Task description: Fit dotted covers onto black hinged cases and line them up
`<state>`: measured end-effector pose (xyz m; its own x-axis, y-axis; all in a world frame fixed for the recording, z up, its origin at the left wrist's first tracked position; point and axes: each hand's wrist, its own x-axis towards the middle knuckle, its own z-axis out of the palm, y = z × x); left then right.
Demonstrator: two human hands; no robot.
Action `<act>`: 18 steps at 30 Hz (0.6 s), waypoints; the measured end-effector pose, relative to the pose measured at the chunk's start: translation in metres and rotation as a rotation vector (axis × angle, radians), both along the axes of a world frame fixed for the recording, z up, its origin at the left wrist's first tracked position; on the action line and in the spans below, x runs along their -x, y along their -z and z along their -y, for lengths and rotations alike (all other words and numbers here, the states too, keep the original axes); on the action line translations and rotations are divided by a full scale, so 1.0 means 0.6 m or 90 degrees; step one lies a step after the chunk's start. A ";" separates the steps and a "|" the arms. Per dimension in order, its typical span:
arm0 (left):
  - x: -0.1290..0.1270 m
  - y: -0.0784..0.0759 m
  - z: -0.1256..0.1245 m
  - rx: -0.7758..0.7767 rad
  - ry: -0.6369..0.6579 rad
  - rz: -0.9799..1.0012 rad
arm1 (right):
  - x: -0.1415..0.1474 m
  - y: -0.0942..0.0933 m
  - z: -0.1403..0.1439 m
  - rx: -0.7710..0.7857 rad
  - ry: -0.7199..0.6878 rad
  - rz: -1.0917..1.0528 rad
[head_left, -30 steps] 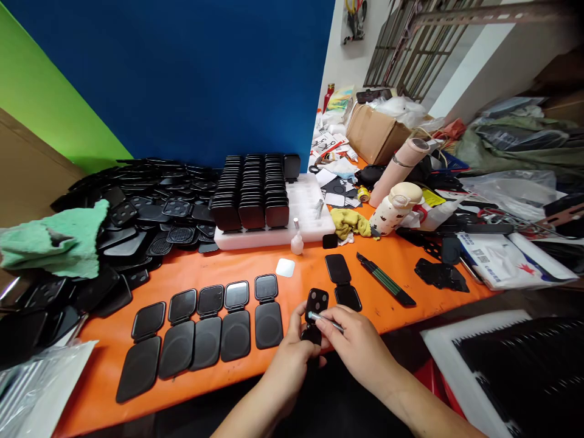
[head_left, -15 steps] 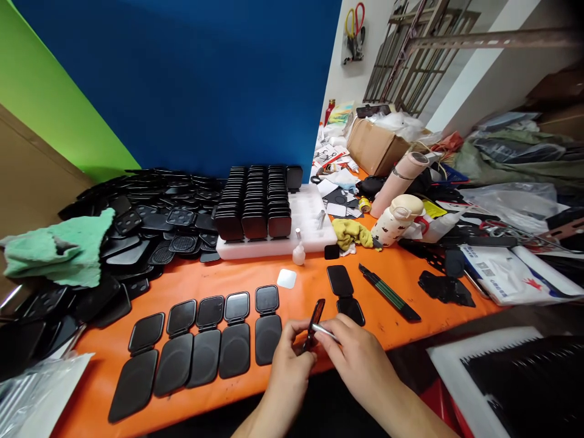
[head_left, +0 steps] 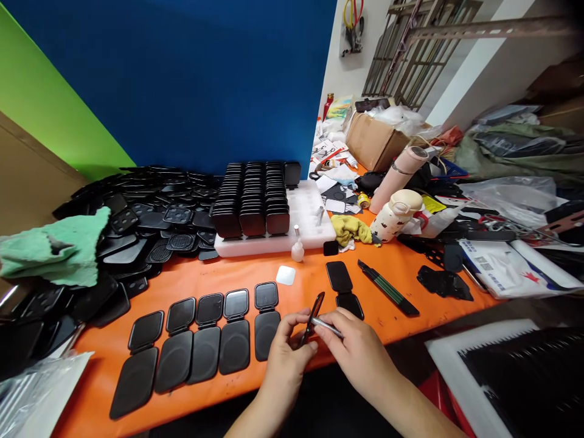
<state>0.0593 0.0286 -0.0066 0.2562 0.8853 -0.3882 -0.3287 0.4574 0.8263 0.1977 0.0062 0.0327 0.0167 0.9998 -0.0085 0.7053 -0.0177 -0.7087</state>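
Note:
My left hand [head_left: 288,356] pinches a thin black hinged plate [head_left: 316,307], turned nearly edge-on to me above the table's front edge. In the fingers of my right hand [head_left: 358,347] is a slim ribbed metal rod [head_left: 329,327]. Its tip meets the plate or lies just beside it; I cannot tell which. To the left of my hands several opened black hinged cases [head_left: 206,353] lie in a row, lids toward the back. Another opened black case [head_left: 339,277] rests beyond my right hand.
A white foam tray [head_left: 274,246] bears rows of upright black cases [head_left: 277,222]. Before it are a small dropper bottle [head_left: 297,250] and a white square [head_left: 285,275]. A green-black utility knife [head_left: 387,289] lies right. Black parts [head_left: 177,242] and a green cloth [head_left: 55,246] crowd the left.
My right hand and the ribbed rod have shifted slightly against the plate, and more of the rod shows. The plate leans a little differently in my left hand. The camera view has moved slightly.

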 end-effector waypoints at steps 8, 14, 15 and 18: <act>0.003 -0.009 -0.005 -0.013 0.028 -0.028 | -0.007 0.009 -0.005 0.009 0.004 -0.071; 0.003 -0.017 -0.007 0.065 0.084 0.010 | -0.011 0.024 -0.006 0.001 0.007 -0.086; 0.003 -0.019 -0.006 0.098 0.086 0.035 | -0.012 0.025 -0.005 -0.003 0.006 -0.086; 0.002 -0.023 -0.005 0.237 0.064 0.103 | -0.020 0.027 -0.001 -0.030 0.028 -0.101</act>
